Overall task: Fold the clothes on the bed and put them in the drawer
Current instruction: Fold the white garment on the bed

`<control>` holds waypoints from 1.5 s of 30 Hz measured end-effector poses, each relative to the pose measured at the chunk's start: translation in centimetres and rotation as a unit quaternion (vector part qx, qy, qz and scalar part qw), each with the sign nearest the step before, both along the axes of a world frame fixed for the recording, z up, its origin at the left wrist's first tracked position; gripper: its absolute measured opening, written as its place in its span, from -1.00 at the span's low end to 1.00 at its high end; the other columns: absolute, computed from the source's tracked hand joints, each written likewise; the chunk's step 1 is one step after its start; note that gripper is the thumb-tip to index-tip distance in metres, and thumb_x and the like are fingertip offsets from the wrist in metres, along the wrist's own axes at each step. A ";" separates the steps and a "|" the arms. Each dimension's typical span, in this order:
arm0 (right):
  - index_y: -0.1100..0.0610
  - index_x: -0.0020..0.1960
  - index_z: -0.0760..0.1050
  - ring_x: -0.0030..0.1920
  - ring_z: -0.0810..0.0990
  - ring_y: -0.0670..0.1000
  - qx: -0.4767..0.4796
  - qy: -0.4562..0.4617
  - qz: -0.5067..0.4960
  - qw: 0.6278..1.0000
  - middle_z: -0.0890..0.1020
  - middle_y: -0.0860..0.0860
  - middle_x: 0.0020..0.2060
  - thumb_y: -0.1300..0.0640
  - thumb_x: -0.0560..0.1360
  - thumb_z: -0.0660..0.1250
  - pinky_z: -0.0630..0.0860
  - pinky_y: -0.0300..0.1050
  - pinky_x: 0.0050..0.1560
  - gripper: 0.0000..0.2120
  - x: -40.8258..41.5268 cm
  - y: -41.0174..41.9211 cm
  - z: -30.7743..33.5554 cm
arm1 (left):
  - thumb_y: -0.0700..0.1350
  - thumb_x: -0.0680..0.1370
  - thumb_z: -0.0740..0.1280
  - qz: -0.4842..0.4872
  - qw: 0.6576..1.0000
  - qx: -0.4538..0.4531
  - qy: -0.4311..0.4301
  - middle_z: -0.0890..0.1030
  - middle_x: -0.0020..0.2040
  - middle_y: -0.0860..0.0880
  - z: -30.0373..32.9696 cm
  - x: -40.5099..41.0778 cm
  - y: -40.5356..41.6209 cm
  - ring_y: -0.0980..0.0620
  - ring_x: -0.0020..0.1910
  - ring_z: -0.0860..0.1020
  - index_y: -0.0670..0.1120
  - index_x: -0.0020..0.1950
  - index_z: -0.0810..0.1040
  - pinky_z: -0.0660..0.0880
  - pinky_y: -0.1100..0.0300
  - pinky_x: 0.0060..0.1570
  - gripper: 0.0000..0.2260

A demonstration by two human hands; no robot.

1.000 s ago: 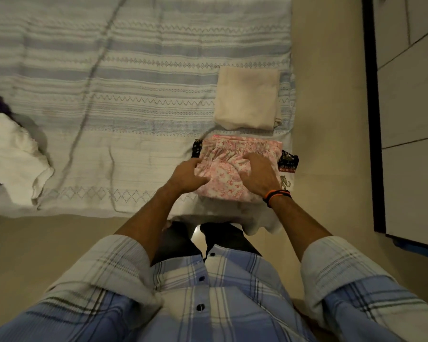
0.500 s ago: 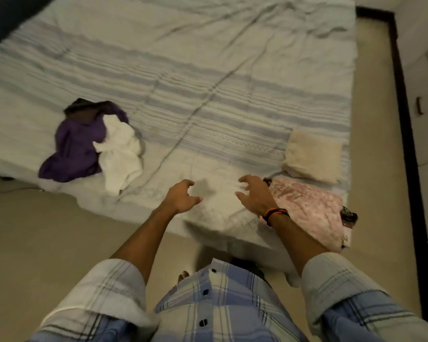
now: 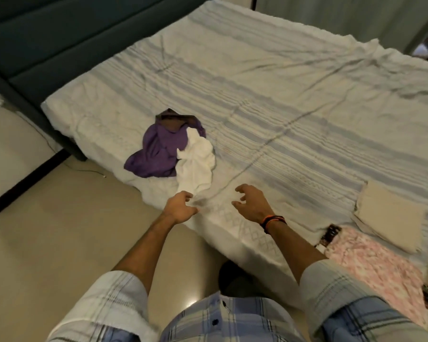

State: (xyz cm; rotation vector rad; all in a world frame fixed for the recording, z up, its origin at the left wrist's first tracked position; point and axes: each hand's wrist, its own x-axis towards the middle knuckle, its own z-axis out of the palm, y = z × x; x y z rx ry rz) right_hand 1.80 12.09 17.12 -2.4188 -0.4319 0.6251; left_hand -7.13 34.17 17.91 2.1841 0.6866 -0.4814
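Note:
A crumpled white garment (image 3: pixel 198 164) lies on the bed (image 3: pixel 294 99), partly over a purple garment (image 3: pixel 158 151) with a dark brown piece at its top. My left hand (image 3: pixel 181 206) hovers just below the white garment's lower edge, fingers loosely curled and holding nothing. My right hand (image 3: pixel 251 201) is over the bed's near edge, fingers spread and bent, empty, with a dark and orange band on the wrist. At the right, a folded pink floral garment (image 3: pixel 371 262) lies on a dark patterned one, next to a folded cream cloth (image 3: pixel 391 218).
The bed has a striped pale blue and white cover and a dark teal headboard (image 3: pixel 47 45) at the left. Beige floor (image 3: pixel 59 243) runs along the near side. A thin cable lies on the floor near the bed's corner.
My hands have left the folded pink garment and moved left along the bed's edge toward the white and purple clothes. The view has swung left and up.

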 end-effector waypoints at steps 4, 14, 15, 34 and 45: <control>0.15 0.35 0.42 0.11 0.58 0.04 0.002 0.006 0.028 1.000 0.50 0.10 0.28 0.06 0.54 0.40 0.49 -0.13 0.14 -0.57 2.8 4.3 -0.8 | -0.01 0.50 0.46 0.023 1.000 0.003 0.006 0.49 0.35 -0.07 -0.6 1.4 3.4 -0.07 0.29 0.48 -0.12 0.40 0.41 0.44 0.15 0.20 -0.47; 0.16 0.33 0.43 0.11 0.58 0.08 -0.007 0.055 0.069 0.996 0.53 0.11 0.25 0.08 0.52 0.40 0.49 -0.02 0.22 -0.58 10.0 11.0 -3.5 | -0.02 0.50 0.45 0.079 0.997 -0.001 0.020 0.52 0.33 -0.07 -2.4 7.1 8.8 -0.05 0.30 0.49 -0.13 0.36 0.45 0.45 0.09 0.26 -0.52; 0.17 0.33 0.44 0.10 0.58 0.10 -0.011 0.062 0.071 0.995 0.53 0.12 0.24 0.09 0.52 0.41 0.50 0.00 0.22 -0.58 10.7 11.6 -4.0 | -0.02 0.50 0.45 0.080 0.996 -0.003 0.024 0.52 0.33 -0.06 -2.8 7.8 9.2 -0.05 0.30 0.49 -0.13 0.37 0.45 0.45 0.09 0.26 -0.52; 0.19 0.31 0.46 0.16 0.58 0.14 -0.092 0.151 0.038 0.983 0.56 0.12 0.25 0.08 0.50 0.40 0.49 0.04 0.23 -0.57 13.5 18.6 -14.5 | -0.05 0.50 0.44 0.042 0.987 -0.067 0.142 0.53 0.30 -0.08 -15.6 14.1 13.1 -0.05 0.28 0.49 -0.14 0.37 0.45 0.37 0.24 0.12 -0.53; 0.17 0.30 0.48 0.15 0.60 0.12 -0.087 0.192 -0.006 0.978 0.58 0.11 0.22 0.10 0.49 0.40 0.50 0.02 0.22 -0.59 12.0 19.3 -18.4 | -0.07 0.46 0.44 0.061 0.984 -0.011 0.165 0.65 0.04 -0.07 -19.6 15.0 13.1 -0.08 0.06 0.59 -0.04 -0.02 0.60 0.49 0.19 0.00 -0.87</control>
